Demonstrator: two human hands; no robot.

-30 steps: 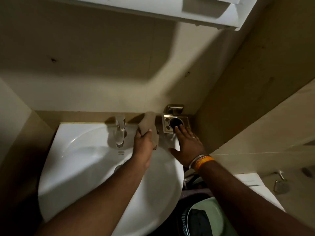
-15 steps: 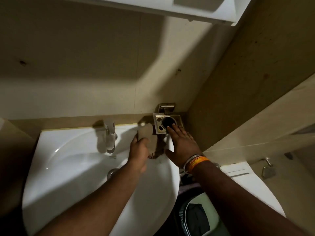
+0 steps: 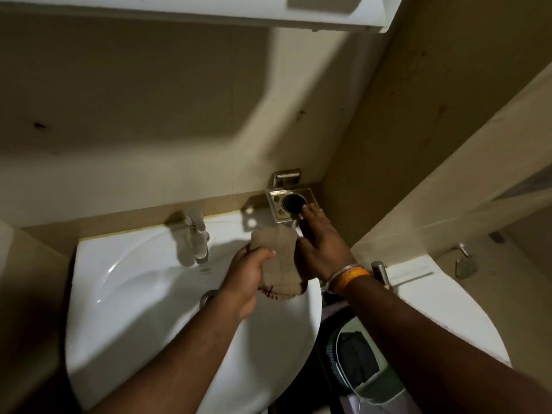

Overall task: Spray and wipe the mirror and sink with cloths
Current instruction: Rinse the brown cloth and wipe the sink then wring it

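Observation:
A white sink (image 3: 125, 312) fills the lower left, with a chrome tap (image 3: 198, 237) at its back rim. My left hand (image 3: 249, 276) grips a beige cloth (image 3: 280, 258) with a dark red stitched edge, held over the sink's right rim. My right hand (image 3: 321, 243) lies just right of the cloth, its straight fingers touching the front edge of a metal wall holder (image 3: 291, 204) with a round hole. The mirror is out of view; only the underside of a white cabinet (image 3: 209, 7) shows at the top.
Beige tiled walls meet in a corner behind the holder. A white toilet cistern (image 3: 448, 312) stands at the right, with a chrome spray nozzle (image 3: 380, 273) beside it. A bin (image 3: 363, 363) sits on the floor between sink and cistern. A wall hook (image 3: 464, 261) is far right.
My left hand has drawn the cloth back from beside the holder toward me, so more of it hangs over the sink's rim. My right hand stays at the holder.

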